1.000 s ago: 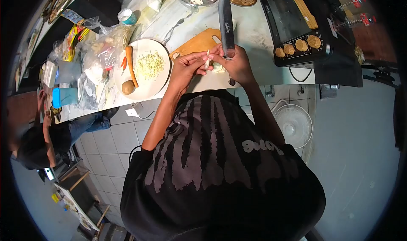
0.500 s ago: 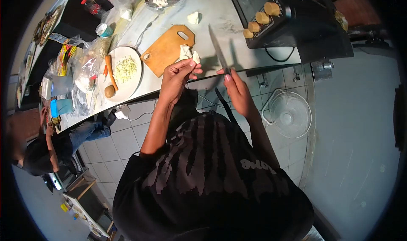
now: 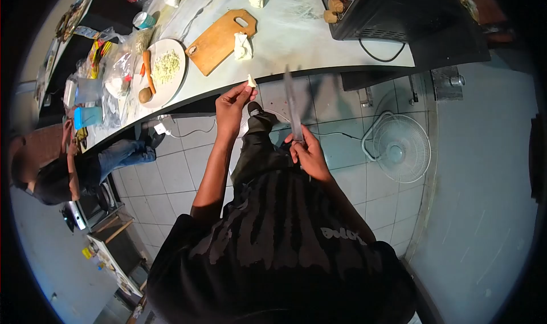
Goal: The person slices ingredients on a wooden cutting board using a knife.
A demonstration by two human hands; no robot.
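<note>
Between the thumb and fingers of my left hand (image 3: 231,108) is a small off-white food piece (image 3: 251,81), held just in front of the counter edge; its exact kind is unclear. My right hand (image 3: 310,155) is closed around the handle of a long-bladed knife (image 3: 292,103), the blade pointing up toward the counter and slightly blurred. A wooden cutting board (image 3: 217,40) lies on the counter beyond my left hand. A larger white chunk (image 3: 243,47) rests at the board's right edge, and another white chunk (image 3: 257,0) sits farther back.
Left of the board stands a white plate (image 3: 178,82) with chopped pale vegetable, a carrot (image 3: 147,70) and a brown round item (image 3: 145,95). A black oven-like appliance (image 3: 393,10) occupies the right. On the floor is a fan (image 3: 399,147). Another person (image 3: 62,170) is at far left.
Both hands have drawn back from the counter toward my body, the left with the white piece, the right with the knife. My view has shifted, showing more floor and a foot.
</note>
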